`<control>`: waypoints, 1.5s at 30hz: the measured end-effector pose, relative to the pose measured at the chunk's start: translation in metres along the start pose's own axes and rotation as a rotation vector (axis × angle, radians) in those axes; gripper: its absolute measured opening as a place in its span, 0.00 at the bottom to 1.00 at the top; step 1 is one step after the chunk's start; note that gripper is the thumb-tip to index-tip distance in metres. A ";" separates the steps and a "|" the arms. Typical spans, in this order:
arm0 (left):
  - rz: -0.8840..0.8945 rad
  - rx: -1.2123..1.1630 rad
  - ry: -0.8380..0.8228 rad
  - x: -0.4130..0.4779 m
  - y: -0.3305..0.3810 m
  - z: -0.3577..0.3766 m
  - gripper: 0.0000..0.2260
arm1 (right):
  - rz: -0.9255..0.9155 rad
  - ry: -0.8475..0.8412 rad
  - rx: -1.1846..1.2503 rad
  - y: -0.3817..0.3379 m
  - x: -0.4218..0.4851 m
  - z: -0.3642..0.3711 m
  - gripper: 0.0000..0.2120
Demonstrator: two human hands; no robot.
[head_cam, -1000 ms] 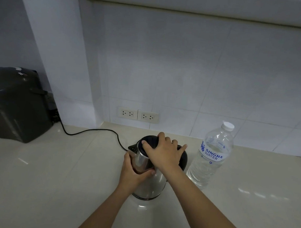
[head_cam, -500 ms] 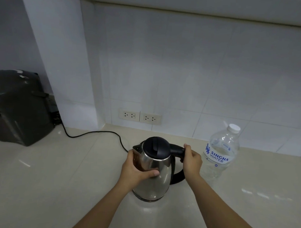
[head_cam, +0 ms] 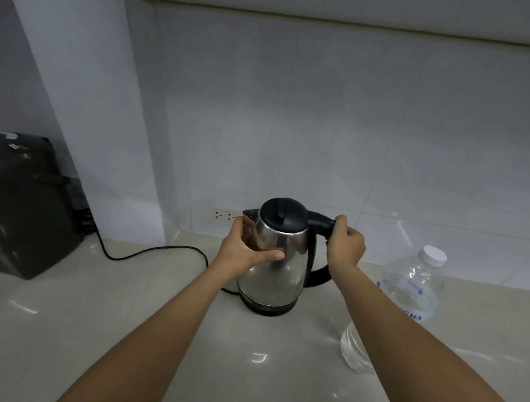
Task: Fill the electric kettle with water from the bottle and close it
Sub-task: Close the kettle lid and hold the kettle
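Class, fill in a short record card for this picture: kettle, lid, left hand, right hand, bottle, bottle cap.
kettle: steel, upright on its base on the counter
lid: black, shut
left hand: holds the kettle body by the spout
right hand: grips the black handle
bottle: clear plastic, right of the kettle, partly behind the right forearm
bottle cap: white, on

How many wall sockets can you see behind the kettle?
2: a pair of sockets side by side low on the tiled wall, just left of the kettle spout. Others may be hidden behind the kettle.
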State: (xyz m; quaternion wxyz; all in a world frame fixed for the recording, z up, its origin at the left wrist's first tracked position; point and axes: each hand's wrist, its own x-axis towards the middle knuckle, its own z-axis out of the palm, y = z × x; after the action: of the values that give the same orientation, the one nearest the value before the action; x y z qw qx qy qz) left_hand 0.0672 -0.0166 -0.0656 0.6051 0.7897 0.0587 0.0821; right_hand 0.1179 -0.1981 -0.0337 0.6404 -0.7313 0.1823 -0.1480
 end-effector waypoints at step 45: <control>-0.212 -0.233 -0.061 0.014 -0.052 0.035 0.43 | 0.139 -0.259 0.121 0.058 0.039 0.019 0.18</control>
State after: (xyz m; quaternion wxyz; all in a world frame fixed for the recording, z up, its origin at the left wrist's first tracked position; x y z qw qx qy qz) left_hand 0.0883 -0.0339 -0.1237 0.6995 0.7056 0.1133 0.0001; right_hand 0.1564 -0.2060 -0.0942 0.7100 -0.6901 0.1392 -0.0185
